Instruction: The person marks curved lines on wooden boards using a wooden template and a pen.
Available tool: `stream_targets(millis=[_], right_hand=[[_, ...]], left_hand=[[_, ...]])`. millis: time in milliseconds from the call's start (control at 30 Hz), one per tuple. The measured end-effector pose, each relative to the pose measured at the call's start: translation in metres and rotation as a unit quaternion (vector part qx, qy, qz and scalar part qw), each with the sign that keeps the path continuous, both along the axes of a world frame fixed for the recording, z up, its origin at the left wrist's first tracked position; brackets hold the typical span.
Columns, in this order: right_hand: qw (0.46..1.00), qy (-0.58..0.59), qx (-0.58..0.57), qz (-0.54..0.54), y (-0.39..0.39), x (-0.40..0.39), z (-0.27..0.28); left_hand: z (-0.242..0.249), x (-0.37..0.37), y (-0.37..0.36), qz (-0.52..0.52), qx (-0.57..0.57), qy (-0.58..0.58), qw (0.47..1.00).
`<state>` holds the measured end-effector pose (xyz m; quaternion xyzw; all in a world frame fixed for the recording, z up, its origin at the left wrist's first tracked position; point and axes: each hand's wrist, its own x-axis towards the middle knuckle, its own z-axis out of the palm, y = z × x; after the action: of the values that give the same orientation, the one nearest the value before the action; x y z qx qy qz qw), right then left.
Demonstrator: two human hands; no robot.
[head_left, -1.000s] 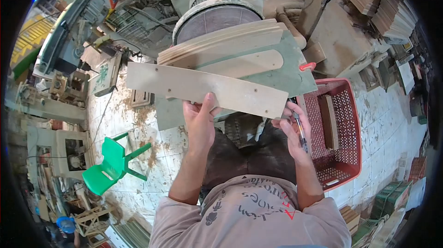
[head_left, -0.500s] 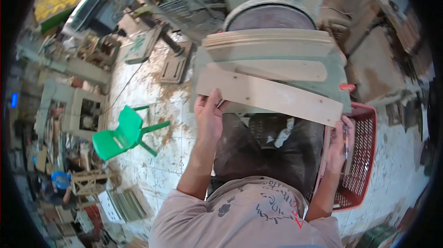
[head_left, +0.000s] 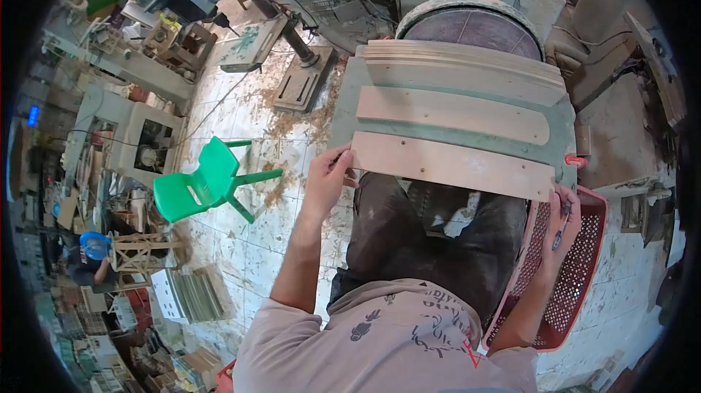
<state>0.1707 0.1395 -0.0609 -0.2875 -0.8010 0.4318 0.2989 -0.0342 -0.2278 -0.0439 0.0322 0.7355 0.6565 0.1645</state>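
A flat wooden board (head_left: 453, 167) with several small dark holes lies along the near edge of the green work table (head_left: 343, 112). My left hand (head_left: 328, 181) is closed on its left end, thumb and fingers at the corner. At the opposite end, my right hand (head_left: 561, 232) grips the board's right corner. A pen (head_left: 561, 234) is also tucked in the right hand's fingers. Just behind lies a second board (head_left: 453, 114) with a rounded right end. Farther back, a stack of boards (head_left: 467, 71) rests against the round sanding disc (head_left: 471, 31).
A red perforated plastic basket (head_left: 593, 276) stands on the floor by my right side. To the left are a green plastic chair (head_left: 201, 185) and a drill press base (head_left: 307, 82). Another person (head_left: 91, 265) is at the far left. Sawdust covers parts of the tiled floor.
The held board has come toward me, off the rounded board, which now shows fully. My left hand has shifted from the board's near edge to its left end. The camera view has turned.
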Motion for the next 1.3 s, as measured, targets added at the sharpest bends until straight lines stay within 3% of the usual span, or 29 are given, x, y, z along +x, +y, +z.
stream_targets(millis=[33, 100, 133, 200, 233, 300, 400, 500, 567, 667, 833, 1000, 1100, 1300], right_hand=[[1.0, -0.001, 0.0, 0.0, 0.0, -0.004, 0.003], [0.999, -0.023, -0.019, 0.022, -0.002, -0.01, 0.011], [0.998, -0.05, -0.012, 0.024, -0.004, -0.012, 0.017], [0.998, -0.055, -0.034, 0.023, -0.006, -0.019, 0.025], [0.996, -0.058, -0.059, 0.024, -0.002, -0.02, 0.028], [0.999, -0.033, 0.021, 0.015, 0.006, -0.026, 0.023], [0.997, 0.049, 0.03, 0.047, 0.028, -0.047, 0.006], [0.996, 0.026, 0.066, 0.056, 0.042, -0.07, 0.006], [0.993, 0.052, 0.087, 0.056, 0.049, -0.083, -0.002], [0.991, 0.026, 0.097, 0.089, 0.044, -0.084, 0.004], [0.986, 0.123, 0.047, 0.104, 0.035, -0.068, 0.02], [0.996, 0.034, -0.035, 0.073, 0.013, -0.036, 0.039], [0.994, 0.039, -0.029, 0.102, 0.022, -0.028, 0.019], [0.994, 0.037, -0.024, 0.1, 0.019, -0.021, 0.01]], left_hand=[[0.002, -0.002, -0.001, 0.0, 0.0, -0.001, 1.0], [0.009, -0.006, -0.002, -0.017, -0.138, 0.011, 0.99], [0.009, -0.01, -0.003, -0.021, -0.135, 0.01, 0.991], [0.007, -0.019, -0.004, -0.052, -0.316, 0.285, 0.904], [0.01, -0.024, -0.002, -0.062, -0.306, 0.286, 0.906], [0.018, -0.033, 0.005, -0.008, -0.321, 0.249, 0.914], [0.013, -0.056, 0.015, -0.012, -0.284, 0.297, 0.912], [-0.01, -0.083, 0.021, -0.039, -0.273, 0.296, 0.914], [-0.003, -0.087, 0.027, -0.065, -0.267, 0.275, 0.921], [-0.003, -0.088, 0.03, -0.03, -0.165, 0.162, 0.972], [0.021, -0.064, 0.022, -0.01, -0.159, 0.185, 0.97], [0.026, -0.039, -0.003, -0.02, -0.152, 0.198, 0.968], [0.017, -0.032, -0.01, -0.028, -0.107, 0.174, 0.979], [0.01, -0.021, -0.014, -0.044, -0.165, 0.167, 0.971]])
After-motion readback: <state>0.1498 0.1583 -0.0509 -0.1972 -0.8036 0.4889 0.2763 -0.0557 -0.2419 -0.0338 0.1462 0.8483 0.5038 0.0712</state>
